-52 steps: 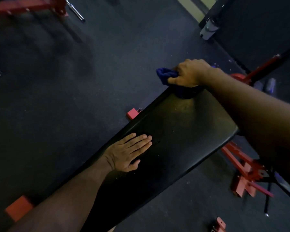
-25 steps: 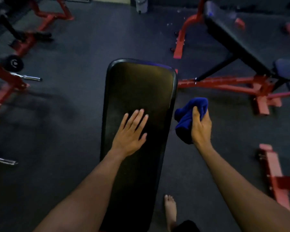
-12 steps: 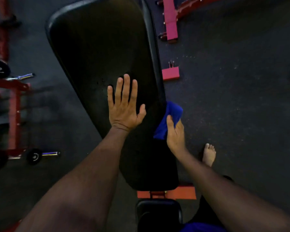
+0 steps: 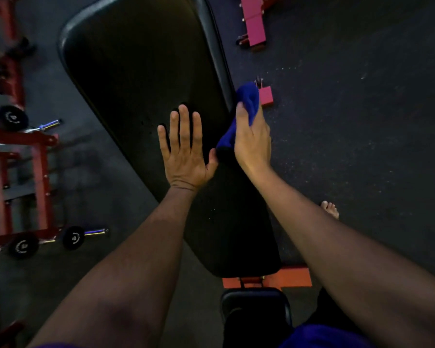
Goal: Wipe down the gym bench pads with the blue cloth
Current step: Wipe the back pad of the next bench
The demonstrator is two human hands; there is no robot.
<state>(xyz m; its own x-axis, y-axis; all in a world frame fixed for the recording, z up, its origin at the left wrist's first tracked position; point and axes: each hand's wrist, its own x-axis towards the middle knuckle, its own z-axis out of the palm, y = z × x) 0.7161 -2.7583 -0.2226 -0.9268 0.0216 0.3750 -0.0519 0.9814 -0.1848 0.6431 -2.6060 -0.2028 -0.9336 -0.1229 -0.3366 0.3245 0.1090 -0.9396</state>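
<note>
Right hand [image 4: 252, 144] has the blue cloth [image 4: 246, 104] bunched up in its fingers and pushed against the right side edge of the long back pad [image 4: 141, 71], roughly halfway along its length, with part of the cloth poking out past the fingertips toward the far end. Left hand [image 4: 185, 151] is flat on top of the same pad, fingers straight and spread a bit, palm down, not gripping anything (looks like it's just bracing the bench). The thumb is almost touching the near end of the cloth.

As for progress, honestly hard to call from one shot. The pad's top has a few small specks near the left fingers, so I'd guess the top surface isn't fully clean yet. The work at the moment seems to be the side edge, and the stretch of that edge up toward the far end looks like it remains to be covered. The small seat pad [image 4: 255, 310] down at the near end, past the orange frame bar [image 4: 294, 277], has no cloth on it, so it probably needs a pass too.

Both forearms reach forward from the bottom of the view, the right one angled in toward the pad's edge.
</note>
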